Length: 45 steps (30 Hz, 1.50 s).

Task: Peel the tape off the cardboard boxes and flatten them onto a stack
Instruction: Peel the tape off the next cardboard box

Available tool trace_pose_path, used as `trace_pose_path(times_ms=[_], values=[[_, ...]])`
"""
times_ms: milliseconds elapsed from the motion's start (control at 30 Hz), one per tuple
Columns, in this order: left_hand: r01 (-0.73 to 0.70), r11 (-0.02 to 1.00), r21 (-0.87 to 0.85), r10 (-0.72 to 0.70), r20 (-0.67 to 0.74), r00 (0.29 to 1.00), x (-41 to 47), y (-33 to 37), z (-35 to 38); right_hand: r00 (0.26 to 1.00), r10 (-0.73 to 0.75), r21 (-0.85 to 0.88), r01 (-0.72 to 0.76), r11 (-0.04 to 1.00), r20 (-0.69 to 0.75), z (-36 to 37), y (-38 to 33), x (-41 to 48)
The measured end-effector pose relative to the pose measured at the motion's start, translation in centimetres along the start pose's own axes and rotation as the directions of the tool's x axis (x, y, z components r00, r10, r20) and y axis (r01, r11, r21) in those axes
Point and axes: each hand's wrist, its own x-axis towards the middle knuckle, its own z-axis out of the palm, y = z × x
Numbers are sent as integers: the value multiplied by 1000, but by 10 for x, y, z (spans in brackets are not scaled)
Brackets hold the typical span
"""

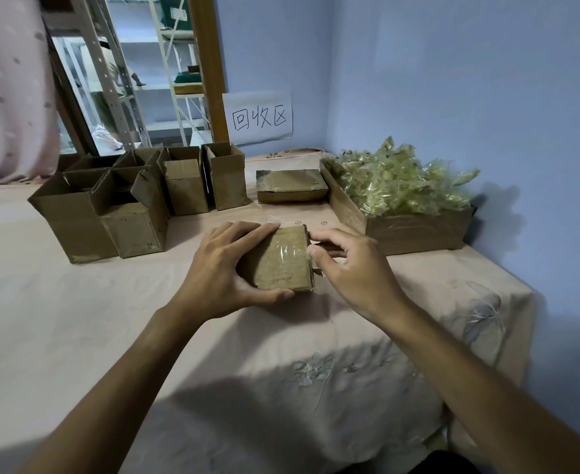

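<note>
Blue walls meet in a corner behind a tabletop [76,319] draped in pale pink flowered cloth, whose right edge falls away just short of the right wall. A small cardboard box [280,261] sits near the middle of the cloth between both hands. The left hand [223,268] grips its left side, fingers curled over the far edge and thumb hooked along the near edge. The right hand [350,265] has thumb and forefinger pinched at the box's right edge, where clear tape [295,251] wraps over the top face; whether a loose tape end lies between them cannot be told. Bare cloth lies wide to the left of the hands and in front of them toward the near edge. Behind, a narrow strip of cloth separates the hands from what stands at the back. A cluster of open boxes [110,206] stands upright to the left, touching one another. A low stack of flattened cardboard [290,184] lies just beside them at centre. A large shallow box [415,234], close to the right edge, is heaped with crumpled tape scraps [401,176]. A paper sign [259,118] with handwritten characters hangs on the wall above the stack.
</note>
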Motion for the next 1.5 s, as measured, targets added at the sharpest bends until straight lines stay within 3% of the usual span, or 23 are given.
trace_pose_path(times_ms=[133,500,600,733,967,1133,1333,1500], values=[[-15,1000,-3,15,5,1000,0,0,-1,999,-42,-21,41,999,-8,-1,2,-5],[-71,997,19,71,7,997,-5,2,-2,972,-46,116,19,993,230,-11,4,12],[-54,998,15,54,15,998,-3,2,-2,982,-24,122,1,992,188,-8,5,10],[-39,999,31,39,7,999,3,2,0,1000,14,88,-13,996,-5,-1,8,-1],[-19,999,30,19,9,1000,4,2,1,984,-131,-136,114,984,-118,6,5,-6],[-43,998,38,43,16,999,2,2,1,990,-141,-155,136,978,-22,-2,8,-1],[-73,997,24,72,30,997,-1,1,-2,983,-10,25,6,1000,184,-10,6,7],[-68,997,23,67,30,997,-2,1,-2,987,4,86,-18,996,160,-4,3,8]])
